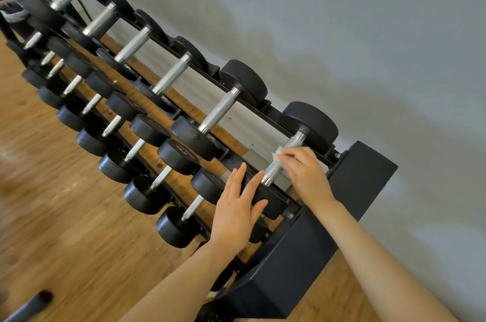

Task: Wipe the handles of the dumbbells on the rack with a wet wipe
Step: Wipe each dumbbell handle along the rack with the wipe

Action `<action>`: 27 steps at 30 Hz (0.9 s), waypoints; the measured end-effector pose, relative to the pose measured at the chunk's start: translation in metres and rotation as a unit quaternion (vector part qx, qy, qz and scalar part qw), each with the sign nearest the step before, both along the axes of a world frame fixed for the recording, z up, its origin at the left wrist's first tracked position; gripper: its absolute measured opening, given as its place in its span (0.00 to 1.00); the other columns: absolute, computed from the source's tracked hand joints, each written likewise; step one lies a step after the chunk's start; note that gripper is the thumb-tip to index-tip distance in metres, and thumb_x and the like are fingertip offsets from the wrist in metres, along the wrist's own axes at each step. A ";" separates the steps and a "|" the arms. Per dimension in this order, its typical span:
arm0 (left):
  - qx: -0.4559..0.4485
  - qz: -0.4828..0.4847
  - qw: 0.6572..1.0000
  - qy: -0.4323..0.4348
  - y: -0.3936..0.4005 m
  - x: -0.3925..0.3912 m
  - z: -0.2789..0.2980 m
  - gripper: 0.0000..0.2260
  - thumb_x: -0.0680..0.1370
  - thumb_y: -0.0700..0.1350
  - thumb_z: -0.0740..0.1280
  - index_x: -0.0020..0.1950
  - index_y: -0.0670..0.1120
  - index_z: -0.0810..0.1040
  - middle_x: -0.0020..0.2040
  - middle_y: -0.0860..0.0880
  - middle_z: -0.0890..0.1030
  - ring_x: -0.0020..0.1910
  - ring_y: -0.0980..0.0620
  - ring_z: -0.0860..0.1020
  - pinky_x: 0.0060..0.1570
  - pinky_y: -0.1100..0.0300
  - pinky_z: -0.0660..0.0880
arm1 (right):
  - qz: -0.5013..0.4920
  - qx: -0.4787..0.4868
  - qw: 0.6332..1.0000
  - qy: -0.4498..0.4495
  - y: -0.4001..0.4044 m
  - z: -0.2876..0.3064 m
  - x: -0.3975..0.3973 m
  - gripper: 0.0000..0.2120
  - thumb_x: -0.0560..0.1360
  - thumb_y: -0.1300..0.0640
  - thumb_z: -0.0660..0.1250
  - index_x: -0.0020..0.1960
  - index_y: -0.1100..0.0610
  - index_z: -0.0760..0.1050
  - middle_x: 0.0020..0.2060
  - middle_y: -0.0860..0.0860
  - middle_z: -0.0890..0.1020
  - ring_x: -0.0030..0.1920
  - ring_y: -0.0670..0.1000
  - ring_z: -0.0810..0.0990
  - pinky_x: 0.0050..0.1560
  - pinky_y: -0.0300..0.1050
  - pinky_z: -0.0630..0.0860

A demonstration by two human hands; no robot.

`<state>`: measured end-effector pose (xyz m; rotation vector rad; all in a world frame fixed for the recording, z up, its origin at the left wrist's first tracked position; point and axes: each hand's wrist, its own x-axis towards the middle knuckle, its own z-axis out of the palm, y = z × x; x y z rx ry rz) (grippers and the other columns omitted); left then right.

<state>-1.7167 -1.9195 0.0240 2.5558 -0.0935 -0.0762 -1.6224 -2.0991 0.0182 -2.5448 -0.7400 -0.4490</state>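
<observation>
A black rack (pixel 352 190) carries rows of black dumbbells with knurled silver handles, running from upper left to lower right. At the near right end of the top row, my right hand (pixel 306 174) grips a white wet wipe (pixel 278 152) wrapped round the middle of the last dumbbell's handle (pixel 274 170). My left hand (pixel 235 206) rests with straight fingers on that dumbbell's near black head (pixel 265 197). Its far head (pixel 311 122) sits against the rear rail. The neighbouring handle (pixel 219 111) lies bare to the left.
A grey wall stands behind the rack. Lower rows of smaller dumbbells (pixel 143 193) sit in front, above a wooden floor (pixel 65 229). A dark blurred object (pixel 29 304) lies at the bottom left corner. Cloth shows at the far left edge.
</observation>
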 end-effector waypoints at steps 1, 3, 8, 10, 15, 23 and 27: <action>-0.003 0.003 1.000 -0.002 -0.001 0.000 0.001 0.27 0.81 0.55 0.59 0.79 0.58 0.53 0.81 0.52 0.47 0.80 0.49 0.46 0.72 0.55 0.46 | -0.016 0.012 1.000 0.002 0.001 0.003 0.001 0.13 0.75 0.60 0.66 0.56 0.65 0.80 0.50 0.56 0.80 0.52 0.53 0.75 0.48 0.43 0.79; -0.011 0.010 1.000 -0.007 -0.003 -0.002 0.001 0.27 0.81 0.54 0.60 0.78 0.58 0.54 0.81 0.51 0.49 0.79 0.49 0.46 0.72 0.54 0.47 | -0.010 0.016 1.000 0.004 0.005 0.003 -0.003 0.14 0.75 0.59 0.65 0.57 0.65 0.80 0.49 0.56 0.80 0.51 0.52 0.74 0.49 0.42 0.79; -0.036 0.039 0.999 -0.003 -0.005 -0.003 0.004 0.30 0.80 0.54 0.63 0.79 0.54 0.54 0.80 0.53 0.50 0.79 0.51 0.48 0.73 0.56 0.48 | 0.051 -0.034 0.998 0.022 0.005 0.004 -0.003 0.13 0.75 0.59 0.65 0.54 0.66 0.80 0.49 0.57 0.80 0.53 0.53 0.74 0.47 0.45 0.80; -0.039 0.038 0.998 0.000 -0.004 -0.003 0.005 0.30 0.80 0.55 0.62 0.79 0.54 0.53 0.80 0.54 0.49 0.79 0.52 0.47 0.73 0.57 0.48 | 0.013 -0.028 0.999 0.016 0.002 0.009 0.007 0.11 0.75 0.59 0.66 0.53 0.65 0.80 0.48 0.56 0.80 0.51 0.53 0.76 0.44 0.46 0.81; -0.039 0.034 0.999 -0.003 -0.003 -0.003 0.005 0.30 0.80 0.55 0.63 0.79 0.53 0.56 0.80 0.52 0.52 0.79 0.50 0.50 0.73 0.56 0.50 | 0.034 -0.068 0.997 0.021 0.011 0.007 0.006 0.10 0.71 0.63 0.73 0.52 0.65 0.81 0.49 0.56 0.80 0.51 0.55 0.76 0.42 0.47 0.81; -0.041 0.037 0.998 -0.009 -0.003 -0.002 0.004 0.30 0.80 0.54 0.64 0.79 0.54 0.55 0.80 0.53 0.51 0.79 0.51 0.49 0.72 0.57 0.48 | 0.041 -0.050 0.997 0.033 0.011 0.005 0.008 0.16 0.69 0.66 0.74 0.56 0.65 0.80 0.51 0.56 0.82 0.52 0.55 0.77 0.46 0.47 0.81; -0.044 0.038 0.998 -0.019 -0.003 -0.004 0.003 0.30 0.80 0.54 0.64 0.79 0.53 0.57 0.80 0.51 0.53 0.78 0.53 0.47 0.72 0.56 0.47 | 0.104 -0.120 0.985 0.064 0.017 0.008 0.004 0.19 0.64 0.65 0.78 0.54 0.64 0.81 0.51 0.56 0.82 0.54 0.56 0.79 0.51 0.46 0.79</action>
